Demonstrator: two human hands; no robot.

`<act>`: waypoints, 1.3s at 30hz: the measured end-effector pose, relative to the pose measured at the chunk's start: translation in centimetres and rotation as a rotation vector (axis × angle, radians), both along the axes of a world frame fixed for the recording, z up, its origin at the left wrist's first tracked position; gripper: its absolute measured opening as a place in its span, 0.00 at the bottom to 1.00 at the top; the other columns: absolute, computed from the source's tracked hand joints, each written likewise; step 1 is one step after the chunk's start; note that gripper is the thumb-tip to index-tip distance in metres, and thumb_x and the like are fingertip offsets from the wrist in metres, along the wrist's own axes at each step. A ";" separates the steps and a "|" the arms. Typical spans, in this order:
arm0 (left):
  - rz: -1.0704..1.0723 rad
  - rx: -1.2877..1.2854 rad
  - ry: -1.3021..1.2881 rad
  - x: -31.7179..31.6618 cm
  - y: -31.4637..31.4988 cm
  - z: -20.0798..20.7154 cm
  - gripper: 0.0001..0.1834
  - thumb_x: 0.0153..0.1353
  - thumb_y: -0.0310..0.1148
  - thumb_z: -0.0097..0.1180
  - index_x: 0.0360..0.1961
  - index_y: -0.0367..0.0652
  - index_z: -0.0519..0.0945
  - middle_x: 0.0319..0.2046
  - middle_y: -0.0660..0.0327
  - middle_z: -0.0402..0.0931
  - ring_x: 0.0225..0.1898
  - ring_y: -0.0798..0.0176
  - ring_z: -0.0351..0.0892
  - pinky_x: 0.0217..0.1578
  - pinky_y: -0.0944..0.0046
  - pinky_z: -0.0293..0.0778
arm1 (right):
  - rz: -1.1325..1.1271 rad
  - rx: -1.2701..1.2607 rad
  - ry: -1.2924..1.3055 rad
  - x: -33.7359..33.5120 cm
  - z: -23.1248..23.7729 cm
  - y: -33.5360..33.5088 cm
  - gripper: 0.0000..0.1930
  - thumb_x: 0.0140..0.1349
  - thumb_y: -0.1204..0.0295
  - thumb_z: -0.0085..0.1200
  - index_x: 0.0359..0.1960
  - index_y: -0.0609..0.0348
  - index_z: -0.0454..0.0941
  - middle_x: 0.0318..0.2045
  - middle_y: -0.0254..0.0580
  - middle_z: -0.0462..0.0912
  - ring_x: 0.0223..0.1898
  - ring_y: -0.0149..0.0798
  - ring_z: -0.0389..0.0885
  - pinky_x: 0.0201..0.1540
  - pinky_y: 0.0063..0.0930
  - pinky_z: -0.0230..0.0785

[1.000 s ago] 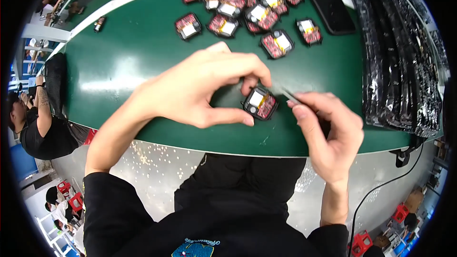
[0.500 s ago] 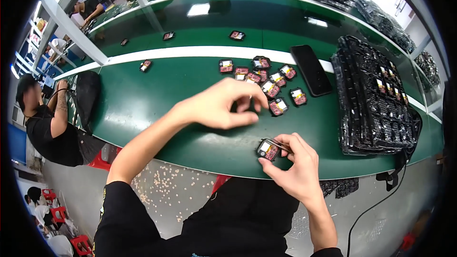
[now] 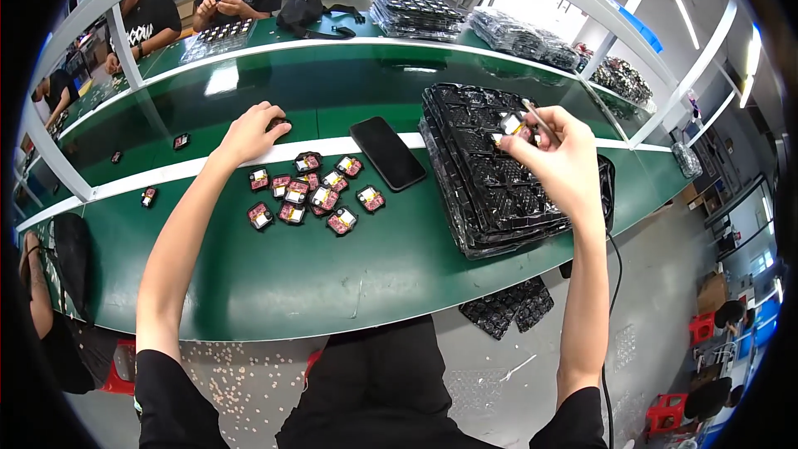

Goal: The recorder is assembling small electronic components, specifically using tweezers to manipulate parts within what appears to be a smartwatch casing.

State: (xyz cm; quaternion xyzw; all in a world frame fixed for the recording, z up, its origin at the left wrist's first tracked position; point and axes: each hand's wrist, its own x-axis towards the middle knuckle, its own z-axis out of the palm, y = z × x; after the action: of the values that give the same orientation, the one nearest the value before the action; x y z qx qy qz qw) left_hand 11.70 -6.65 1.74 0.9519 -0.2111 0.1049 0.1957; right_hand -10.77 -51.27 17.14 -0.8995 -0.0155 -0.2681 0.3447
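My right hand [image 3: 565,154] is closed over the black tray stack [image 3: 474,170]. Its fingers grip a slim grey metal tool [image 3: 542,123], which looks like tweezers, and a small electronic module [image 3: 513,125] with a black frame and a white label. The module is at the tray's upper right, partly covered by my fingers. My left hand [image 3: 252,135] reaches across the white rail onto the green belt. Its fingers curl over another black-framed module [image 3: 278,124], mostly hidden. Several similar modules [image 3: 323,198] with pink boards lie loosely grouped on the green bench between my arms.
A black phone [image 3: 388,153] lies left of the trays, across the white rail [image 3: 195,168]. More modules sit on the belt at left. A dark bag [image 3: 71,262] is at the bench's left end. Metal posts frame the line. Across it, people work near stacked trays [image 3: 416,12].
The view has turned right. My right hand has lifted the module from the bench edge to the tray stack. My left hand has moved from above the group to the belt module.
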 end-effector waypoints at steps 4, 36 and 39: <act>0.017 0.009 -0.080 0.1 -1.4 -0.2 0.23 0.67 0.48 0.73 0.52 0.41 0.87 0.47 0.53 0.82 0.55 0.47 0.85 0.58 0.48 0.81 | -0.194 -0.147 0.176 6.5 1.3 -4.2 0.24 0.53 0.57 0.82 0.39 0.66 0.89 0.27 0.40 0.89 0.28 0.29 0.85 0.38 0.28 0.80; -0.491 -0.207 0.065 -23.3 -3.7 -0.6 0.31 0.50 0.38 0.85 0.54 0.40 0.87 0.45 0.59 0.82 0.46 0.52 0.82 0.48 0.55 0.77 | 0.502 0.416 0.571 -6.0 -13.5 12.0 0.14 0.78 0.78 0.60 0.60 0.66 0.89 0.33 0.32 0.83 0.27 0.21 0.71 0.29 0.16 0.59; -0.541 -0.232 0.101 -22.8 -3.6 -0.9 0.29 0.51 0.35 0.84 0.54 0.40 0.87 0.45 0.58 0.82 0.47 0.52 0.81 0.48 0.55 0.76 | 0.524 0.557 0.496 -6.0 -14.9 12.9 0.10 0.74 0.81 0.65 0.54 0.68 0.91 0.29 0.33 0.84 0.26 0.19 0.75 0.28 0.17 0.60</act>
State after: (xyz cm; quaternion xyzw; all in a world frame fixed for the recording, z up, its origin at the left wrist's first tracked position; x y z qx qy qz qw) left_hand -11.10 -10.22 0.87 0.8364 -0.4335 0.0250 0.3344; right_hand -16.77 -38.35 2.27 -0.7752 -0.0868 0.0575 0.6230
